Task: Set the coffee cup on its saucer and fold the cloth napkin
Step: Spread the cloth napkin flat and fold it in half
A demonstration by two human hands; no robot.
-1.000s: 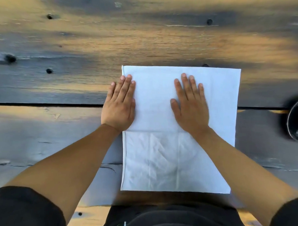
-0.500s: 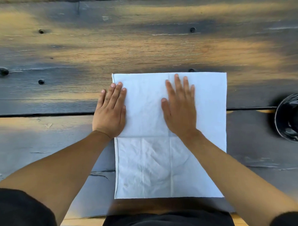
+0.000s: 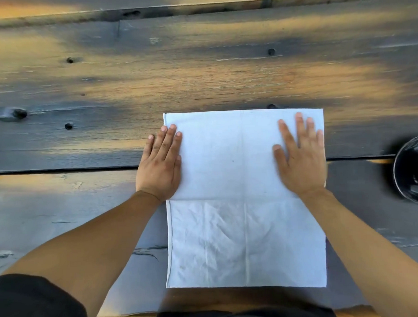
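Napkin [image 3: 238, 183] on bench [image 3: 111, 83]; I see left hand [image 3: 160, 166] and right hand [image 3: 300, 161] pressing flat, fingers straight.

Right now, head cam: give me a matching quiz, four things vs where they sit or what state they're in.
Things:
1. left hand
2. right hand
3. napkin
4. black dish

Places or states:
A. at the picture's right edge, cut off
B. flat on the napkin's left edge, partly on the table
C. spread white on the table, crease lines showing
D. flat near the napkin's far right corner

Pairs: 1-B, 2-D, 3-C, 4-A
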